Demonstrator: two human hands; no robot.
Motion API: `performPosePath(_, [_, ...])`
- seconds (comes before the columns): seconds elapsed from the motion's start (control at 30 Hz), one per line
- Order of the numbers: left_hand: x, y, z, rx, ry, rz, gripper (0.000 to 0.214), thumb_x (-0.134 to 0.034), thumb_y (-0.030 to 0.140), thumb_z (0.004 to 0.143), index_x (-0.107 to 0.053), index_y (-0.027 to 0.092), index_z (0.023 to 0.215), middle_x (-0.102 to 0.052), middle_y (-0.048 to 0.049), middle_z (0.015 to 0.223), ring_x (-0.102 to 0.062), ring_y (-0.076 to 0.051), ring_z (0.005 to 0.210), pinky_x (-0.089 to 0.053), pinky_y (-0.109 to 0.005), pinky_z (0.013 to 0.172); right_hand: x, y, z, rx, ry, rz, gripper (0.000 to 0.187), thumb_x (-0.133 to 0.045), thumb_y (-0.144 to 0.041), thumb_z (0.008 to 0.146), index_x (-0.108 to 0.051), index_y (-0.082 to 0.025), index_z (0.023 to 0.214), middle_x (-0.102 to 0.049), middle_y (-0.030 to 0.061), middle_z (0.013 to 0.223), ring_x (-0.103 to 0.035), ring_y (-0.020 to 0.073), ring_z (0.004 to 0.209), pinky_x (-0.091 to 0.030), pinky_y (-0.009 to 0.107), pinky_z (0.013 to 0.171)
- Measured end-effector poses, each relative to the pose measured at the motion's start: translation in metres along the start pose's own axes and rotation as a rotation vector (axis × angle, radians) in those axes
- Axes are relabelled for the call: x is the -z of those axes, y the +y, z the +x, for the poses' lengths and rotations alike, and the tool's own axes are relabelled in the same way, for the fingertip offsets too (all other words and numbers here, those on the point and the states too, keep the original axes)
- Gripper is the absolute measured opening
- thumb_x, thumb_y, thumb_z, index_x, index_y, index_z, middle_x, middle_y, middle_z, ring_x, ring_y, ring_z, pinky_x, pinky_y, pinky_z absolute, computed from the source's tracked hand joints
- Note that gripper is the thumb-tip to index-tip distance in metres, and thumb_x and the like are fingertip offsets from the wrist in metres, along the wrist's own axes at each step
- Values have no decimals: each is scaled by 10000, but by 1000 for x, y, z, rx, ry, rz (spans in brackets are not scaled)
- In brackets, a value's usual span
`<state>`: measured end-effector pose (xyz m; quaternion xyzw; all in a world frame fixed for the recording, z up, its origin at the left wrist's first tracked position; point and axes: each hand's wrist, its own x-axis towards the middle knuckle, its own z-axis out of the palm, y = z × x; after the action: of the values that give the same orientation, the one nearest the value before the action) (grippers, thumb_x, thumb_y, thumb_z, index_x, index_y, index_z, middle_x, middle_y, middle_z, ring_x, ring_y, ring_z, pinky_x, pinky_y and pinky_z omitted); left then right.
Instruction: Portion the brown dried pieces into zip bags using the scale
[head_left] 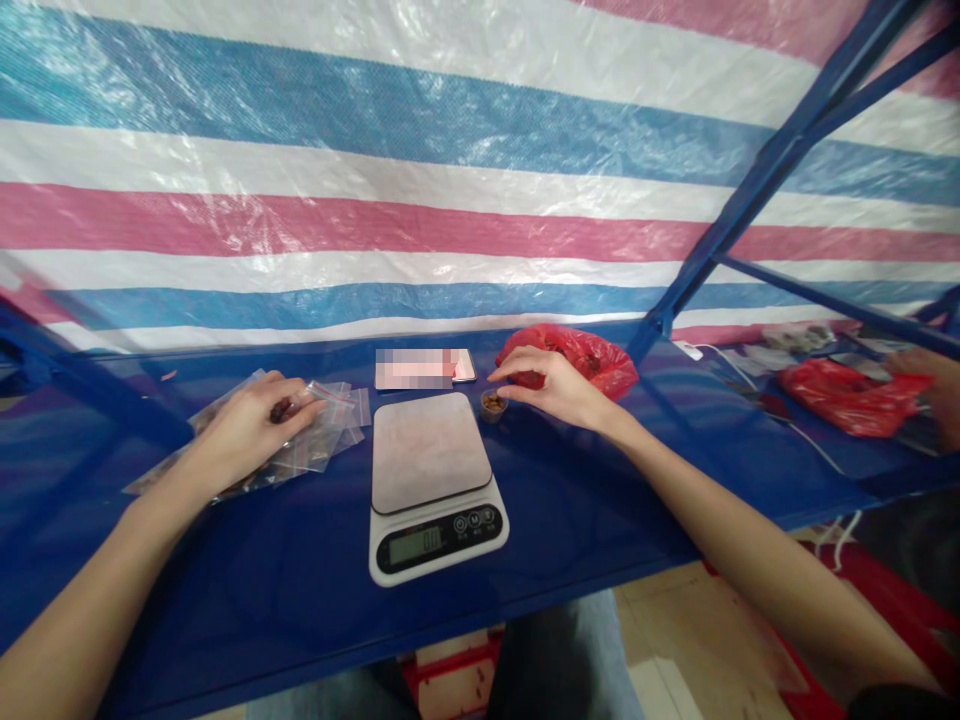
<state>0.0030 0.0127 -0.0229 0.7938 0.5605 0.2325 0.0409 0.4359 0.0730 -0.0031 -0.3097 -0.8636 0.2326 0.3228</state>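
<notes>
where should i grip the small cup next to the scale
Probably pinch the small cup around its rim from the right, where the right hand hovers: it is short, round and open-topped, with brown pieces inside, and the kitchen scale sits close on its left.

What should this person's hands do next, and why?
Probably the right hand should lift the small cup of brown pieces onto the digital kitchen scale. That hand is right beside the cup, and the cup stands next to the scale's platform, not on it. The left hand is occupied over the clear plastic bags.
</notes>
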Motion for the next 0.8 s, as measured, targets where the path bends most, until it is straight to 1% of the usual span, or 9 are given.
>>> performPosePath(0.07, [0, 0, 0, -2, 11, 2, 411, -525, 542, 949, -543, 227, 686, -541, -3, 658, -505, -209, 676, -385, -352, 703, 3, -2, -3, -19, 44, -11, 181, -723, -290, 949, -794, -228, 1104, -786, 77, 1061, -720, 247, 979, -576, 413, 913])
performPosePath(0.13, [1, 1, 0, -1, 19, 4, 401, -532, 525, 946, -526, 229, 676, -533, -4, 651, -496, -206, 673, -385, -356, 709, 4, -9, -7, -21, 120, -15, 174, -682, -275, 975, -786, -225, 1106, -791, 77, 1085, -724, 245, 1013, -568, 416, 945])
performPosePath(0.2, [2, 2, 0, 6, 24, 8, 393, -535, 509, 942, -504, 234, 664, -525, -7, 645, -487, -205, 672, -384, -359, 710, 3, -23, -15, 0, 178, 3, 159, -641, -264, 1004, -778, -223, 1075, -786, 70, 1059, -723, 230, 988, -565, 398, 926])
performPosePath(0.27, [3, 3, 0, 9, 28, 10, 387, -526, 499, 941, -484, 239, 658, -521, -12, 647, -482, -206, 678, -384, -359, 707, -3, -44, -29, 29, 180, 22, 170, -603, -250, 1030, -767, -219, 1064, -766, 64, 1002, -710, 207, 916, -561, 360, 854])
performPosePath(0.3, [3, 4, 0, 10, 30, 11, 384, -522, 497, 942, -481, 239, 660, -522, -13, 652, -482, -206, 683, -383, -357, 706, -7, -55, -38, 49, 142, 24, 182, -584, -236, 1041, -762, -217, 1074, -754, 63, 984, -700, 197, 896, -553, 339, 823])
performPosePath(0.37, [4, 6, 0, 10, 26, 14, 377, -517, 496, 942, -485, 235, 671, -526, -11, 664, -482, -204, 695, -384, -350, 708, -18, -74, -59, 99, 12, -14, 229, -543, -181, 1048, -760, -215, 1110, -718, 59, 946, -671, 177, 851, -523, 305, 764])
performPosePath(0.47, [4, 7, 0, 10, 20, 9, 370, -521, 496, 943, -504, 226, 691, -535, -7, 680, -489, -199, 706, -387, -339, 712, -35, -87, -88, 178, -160, -196, 312, -510, -104, 1030, -751, -211, 1196, -679, 55, 908, -625, 183, 836, -483, 321, 782])
performPosePath(0.6, [2, 4, 1, -16, 34, -5, 386, -529, 497, 953, -510, 225, 681, -531, -2, 668, -496, -194, 688, -381, -329, 691, -46, -86, -109, 199, -189, -341, 374, -501, -85, 1023, -720, -221, 1293, -666, 52, 913, -586, 193, 838, -455, 347, 832])
performPosePath(0.8, [1, 2, 2, -41, 60, -22, 391, -569, 485, 942, -503, 232, 652, -541, -6, 640, -509, -203, 674, -368, -325, 660, -45, -86, -115, 206, -192, -388, 378, -483, -87, 1034, -700, -216, 1314, -662, 46, 926, -569, 193, 846, -434, 346, 847])
